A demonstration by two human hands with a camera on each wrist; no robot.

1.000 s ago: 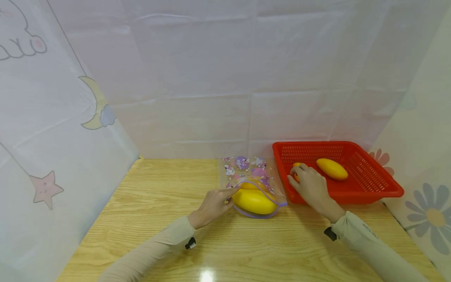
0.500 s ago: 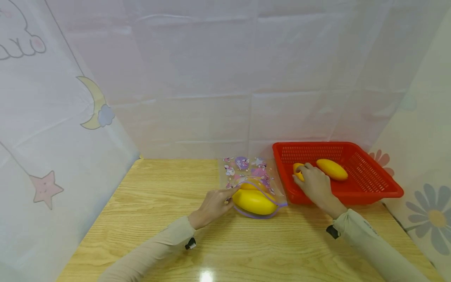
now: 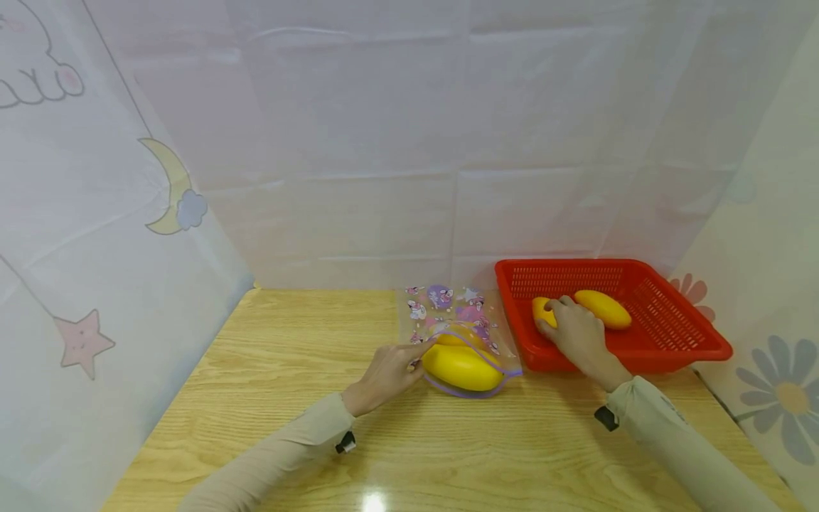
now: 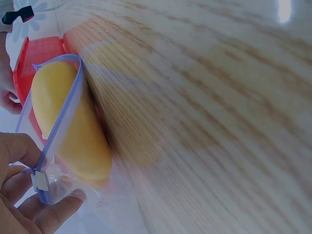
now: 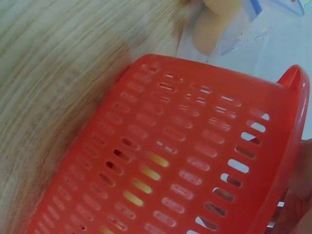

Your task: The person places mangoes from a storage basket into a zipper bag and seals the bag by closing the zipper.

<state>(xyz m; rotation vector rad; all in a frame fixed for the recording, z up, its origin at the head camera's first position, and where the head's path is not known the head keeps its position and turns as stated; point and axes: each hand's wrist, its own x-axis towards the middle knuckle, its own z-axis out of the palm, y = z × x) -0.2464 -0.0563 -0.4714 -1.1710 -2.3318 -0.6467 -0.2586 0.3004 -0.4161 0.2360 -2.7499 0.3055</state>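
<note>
My left hand [image 3: 390,370] pinches the left end of a clear zip bag's mouth, beside its white slider [image 4: 40,181] in the left wrist view. The zip bag [image 3: 409,313] lies on the table, printed pink and purple, its purple-edged mouth gaping. A yellow mango [image 3: 463,368] sits in that mouth, with another yellow-orange fruit [image 3: 470,336] behind it. Inside the red basket, my right hand [image 3: 576,338] has its thumb and curled fingers around the right end of one mango [image 3: 540,309]; the palm hides part of it. A second mango [image 3: 603,308] lies just behind that hand.
The red basket [image 3: 678,353] with slotted walls stands at the right, close to the bag. In the right wrist view, its side wall [image 5: 195,78] blocks most of the hand's work. A pale wood table [image 3: 307,320] meets sheet-covered walls [image 3: 352,213].
My right hand has shifted slightly right within the basket, from over the nearer mango to its right end, baring more of it. My left hand and the bag have stayed put.
</note>
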